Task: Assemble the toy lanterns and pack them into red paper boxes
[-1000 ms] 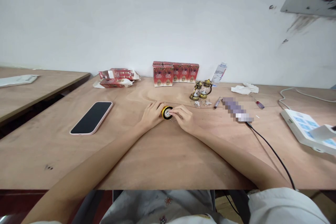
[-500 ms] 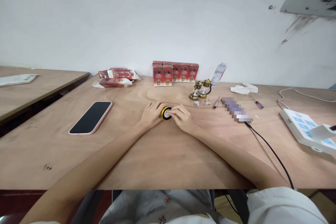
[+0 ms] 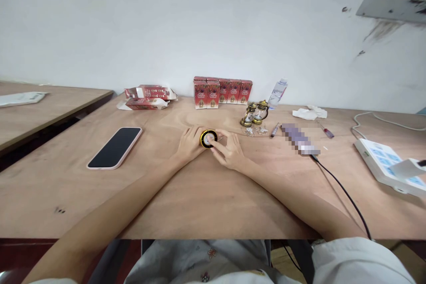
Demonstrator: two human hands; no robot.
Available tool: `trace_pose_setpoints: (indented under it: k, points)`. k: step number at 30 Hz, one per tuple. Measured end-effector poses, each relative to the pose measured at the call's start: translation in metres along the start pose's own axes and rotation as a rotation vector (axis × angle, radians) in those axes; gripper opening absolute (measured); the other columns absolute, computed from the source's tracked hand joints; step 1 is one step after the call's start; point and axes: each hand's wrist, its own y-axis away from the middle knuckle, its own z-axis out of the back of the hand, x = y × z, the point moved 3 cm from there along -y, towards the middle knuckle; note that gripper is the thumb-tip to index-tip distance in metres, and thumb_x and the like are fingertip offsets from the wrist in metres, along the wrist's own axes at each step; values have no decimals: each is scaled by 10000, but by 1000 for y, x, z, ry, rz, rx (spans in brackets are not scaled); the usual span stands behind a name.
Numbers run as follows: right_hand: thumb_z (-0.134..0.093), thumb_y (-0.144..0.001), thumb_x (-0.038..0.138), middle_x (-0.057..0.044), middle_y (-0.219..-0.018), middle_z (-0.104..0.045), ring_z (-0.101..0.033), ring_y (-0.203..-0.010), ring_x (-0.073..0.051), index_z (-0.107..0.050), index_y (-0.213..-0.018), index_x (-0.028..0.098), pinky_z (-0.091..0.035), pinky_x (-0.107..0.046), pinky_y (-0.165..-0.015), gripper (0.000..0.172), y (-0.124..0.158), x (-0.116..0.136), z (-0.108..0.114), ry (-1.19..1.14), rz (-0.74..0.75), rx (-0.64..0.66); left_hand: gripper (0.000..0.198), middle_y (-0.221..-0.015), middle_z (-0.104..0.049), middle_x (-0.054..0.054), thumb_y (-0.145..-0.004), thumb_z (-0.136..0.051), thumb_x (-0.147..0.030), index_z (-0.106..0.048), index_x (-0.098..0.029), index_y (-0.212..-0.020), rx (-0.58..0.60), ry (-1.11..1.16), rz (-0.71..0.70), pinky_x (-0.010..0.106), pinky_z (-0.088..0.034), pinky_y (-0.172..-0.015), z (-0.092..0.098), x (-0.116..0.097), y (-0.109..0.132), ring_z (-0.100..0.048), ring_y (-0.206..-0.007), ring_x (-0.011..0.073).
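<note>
Gold-rimmed piece (image 3: 206,138) turned more toward you | your left grip (image 3: 190,144) held its side | right grip (image 3: 232,151) half-opened, one fingertip touching, likely easing access

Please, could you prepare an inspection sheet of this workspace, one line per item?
Surface: wooden table, small dark marks at left.
Work items: round gold-and-black object; two lanterns farther back.
Clutter: red boxes, opened packaging, phone, bottle, crumpled paper, screwdriver.
Hands: left hand against the object's side; right hand touching its face.
Cables: black cable reaching the near edge; white cable by the power strip.
Surroundings: pale wall, scuffed upper right; second table, left.
</note>
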Motion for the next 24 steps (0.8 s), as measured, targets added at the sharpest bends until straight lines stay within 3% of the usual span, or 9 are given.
trace_pose_setpoints:
  k: [8, 15, 24]
  points:
    - [-536, -875, 299, -154, -1360, -431, -451, -1187, -289, -564, -1250, 265, -366, -447, -926, 377, -2, -2, 0, 10, -40, 113, 330, -1094, -621, 111, -868, -495, -392, -540, -176, -1113, 6, 33, 35, 348, -394, -816, 1, 3, 0, -567, -1031, 245]
    - [-509, -889, 292, -161, -1335, -449, -458, -1169, -278, -568, -1243, 256, -374, -440, -918, 361, -3, -1, 2, 20, -17, 86, 312, -1089, -628, 106, -879, -484, -388, -534, -172, -1099, -1, 20, 22, 353, -385, -806, 1, 3, 0, -567, -1023, 250]
    - [-517, -885, 277, -144, -1362, -430, -445, -1190, -281, -554, -1261, 287, -356, -447, -943, 377, -2, -3, -1, 3, -65, 148, 346, -1002, -648, 109, -877, -479, -413, -551, -154, -1094, 49, -17, 23, 371, -382, -791, -2, 6, 1, -563, -960, 265]
